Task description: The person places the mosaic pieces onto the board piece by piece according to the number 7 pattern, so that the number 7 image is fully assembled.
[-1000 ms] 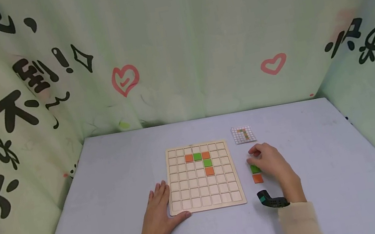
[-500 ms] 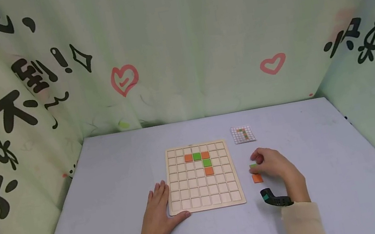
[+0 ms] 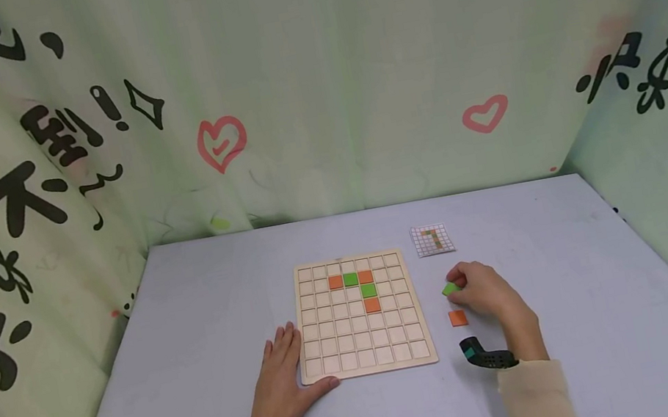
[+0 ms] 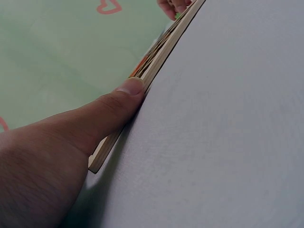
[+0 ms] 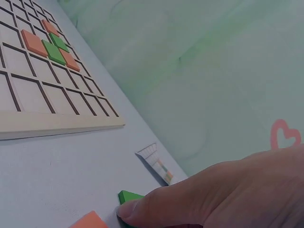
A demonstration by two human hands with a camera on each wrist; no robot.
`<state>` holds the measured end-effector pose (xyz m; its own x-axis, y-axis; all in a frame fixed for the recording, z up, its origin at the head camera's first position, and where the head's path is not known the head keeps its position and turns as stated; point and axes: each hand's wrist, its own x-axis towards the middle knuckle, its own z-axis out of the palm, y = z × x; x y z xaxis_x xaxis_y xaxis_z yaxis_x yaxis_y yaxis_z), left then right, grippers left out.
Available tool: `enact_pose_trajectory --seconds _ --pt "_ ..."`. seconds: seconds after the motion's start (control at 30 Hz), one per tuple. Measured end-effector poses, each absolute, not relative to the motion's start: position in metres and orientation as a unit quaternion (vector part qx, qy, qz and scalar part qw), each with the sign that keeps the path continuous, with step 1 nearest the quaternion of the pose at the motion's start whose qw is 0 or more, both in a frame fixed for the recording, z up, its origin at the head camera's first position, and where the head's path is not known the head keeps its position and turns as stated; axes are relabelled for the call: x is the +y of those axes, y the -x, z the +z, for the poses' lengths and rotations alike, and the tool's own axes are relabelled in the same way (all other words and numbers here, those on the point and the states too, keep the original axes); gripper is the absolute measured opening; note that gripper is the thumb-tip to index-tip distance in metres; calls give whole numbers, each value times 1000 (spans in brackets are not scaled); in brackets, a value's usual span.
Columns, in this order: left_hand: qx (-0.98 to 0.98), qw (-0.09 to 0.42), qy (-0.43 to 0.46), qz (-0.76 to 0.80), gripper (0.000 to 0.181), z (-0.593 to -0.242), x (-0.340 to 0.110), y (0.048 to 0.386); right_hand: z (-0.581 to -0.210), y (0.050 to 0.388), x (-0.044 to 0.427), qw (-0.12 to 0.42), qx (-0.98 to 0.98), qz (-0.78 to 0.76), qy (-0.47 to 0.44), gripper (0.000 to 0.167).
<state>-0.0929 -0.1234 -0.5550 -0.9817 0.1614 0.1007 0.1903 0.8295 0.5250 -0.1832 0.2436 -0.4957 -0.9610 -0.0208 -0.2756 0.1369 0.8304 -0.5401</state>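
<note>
My right hand [image 3: 485,291] pinches a green square tile [image 3: 450,288] between thumb and fingers, right of the wooden grid board [image 3: 335,368]. In the right wrist view the thumb covers much of that green tile [image 5: 129,195]. An orange tile [image 3: 458,318] lies on the table just in front of the hand. Flat against the board's left edge rests my left hand [image 3: 284,381], fingers straight, with its thumb on the front rim; the left wrist view shows this thumb [image 4: 111,107] on the rim. Orange and green tiles, including a green one [image 3: 368,290], sit in the board's upper cells.
A small paper card [image 3: 433,240] printed with a coloured grid pattern lies behind the right hand. The pale table [image 3: 594,312] is bounded by a green curtain [image 3: 346,87] at the back and sides. Black bands are worn on both wrists.
The right hand has taken the green tile from behind the orange one, lifting and tilting it slightly away. The left hand and board have stayed in place.
</note>
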Motion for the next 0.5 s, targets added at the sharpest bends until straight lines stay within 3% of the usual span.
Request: enact_pose_trajectory --seconds 0.5 --pt "-957 23 91 -276 107 -553 -123 92 -499 185 242 119 950 -285 -40 27"
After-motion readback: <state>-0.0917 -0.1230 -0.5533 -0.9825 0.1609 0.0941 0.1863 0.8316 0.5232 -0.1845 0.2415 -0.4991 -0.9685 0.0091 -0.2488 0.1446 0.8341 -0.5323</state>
